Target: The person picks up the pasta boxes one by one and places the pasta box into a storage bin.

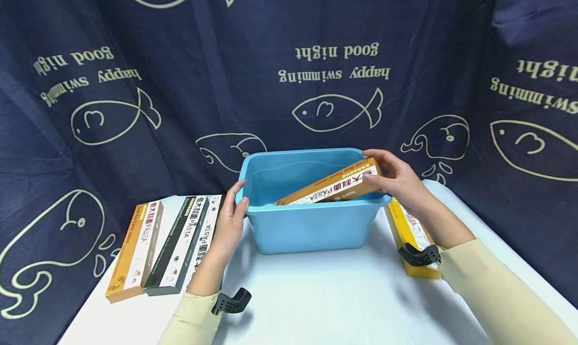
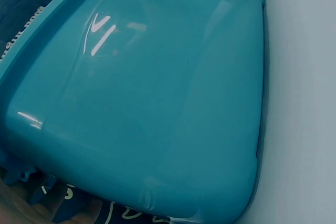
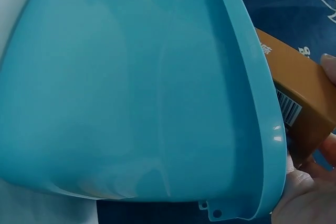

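Observation:
A light-blue plastic bin (image 1: 311, 229) stands upright on the white table. My left hand (image 1: 232, 222) grips its rim at the left front corner, thumb on the near side. In the left wrist view the bin's wall (image 2: 157, 93) fills most of the picture. An orange pasta box (image 1: 334, 184), lettered "Crab Roe flavor sauce", slants into the bin with its lower left end hidden behind the front wall. My right hand (image 1: 397, 177) holds the raised end above the right rim. In the right wrist view that orange end (image 3: 307, 85) shows a barcode beyond the rim.
On the left lie another orange pasta box (image 1: 128, 249), a black pepper one (image 1: 169, 252) and a black-and-white box (image 1: 208, 229) partly behind my left arm. A yellow pasta box (image 1: 413, 234) lies right of the bin, under my right forearm. A navy curtain (image 1: 253, 84) hangs behind.

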A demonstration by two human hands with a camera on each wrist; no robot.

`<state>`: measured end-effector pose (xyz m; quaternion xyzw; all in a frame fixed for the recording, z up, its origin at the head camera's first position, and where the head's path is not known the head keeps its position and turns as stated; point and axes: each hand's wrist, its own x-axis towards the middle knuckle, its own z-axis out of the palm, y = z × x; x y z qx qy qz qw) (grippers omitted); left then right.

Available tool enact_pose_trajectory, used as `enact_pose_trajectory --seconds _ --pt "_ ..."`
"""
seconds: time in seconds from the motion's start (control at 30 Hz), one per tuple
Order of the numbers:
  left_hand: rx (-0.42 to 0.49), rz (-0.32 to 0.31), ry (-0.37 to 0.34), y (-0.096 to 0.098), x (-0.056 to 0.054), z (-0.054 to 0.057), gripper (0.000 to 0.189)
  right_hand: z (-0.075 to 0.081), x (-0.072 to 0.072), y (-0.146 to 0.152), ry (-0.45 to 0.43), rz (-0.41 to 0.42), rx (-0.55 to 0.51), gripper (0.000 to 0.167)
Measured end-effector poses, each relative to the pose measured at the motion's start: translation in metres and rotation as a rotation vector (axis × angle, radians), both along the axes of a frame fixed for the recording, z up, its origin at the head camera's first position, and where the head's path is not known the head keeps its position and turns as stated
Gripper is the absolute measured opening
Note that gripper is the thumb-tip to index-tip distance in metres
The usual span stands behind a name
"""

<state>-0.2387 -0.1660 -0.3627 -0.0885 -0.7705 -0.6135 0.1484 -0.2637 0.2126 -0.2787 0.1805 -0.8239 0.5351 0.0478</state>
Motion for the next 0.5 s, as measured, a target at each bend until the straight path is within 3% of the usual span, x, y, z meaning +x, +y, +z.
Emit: enact_pose_trajectory --seconds 0.5 --pt "0.019 -0.014 0.01 0.0 -0.0013 -0.0018 0.048 0.0049 -0.0053 -0.0055 -0.06 0.036 0.101 0.062"
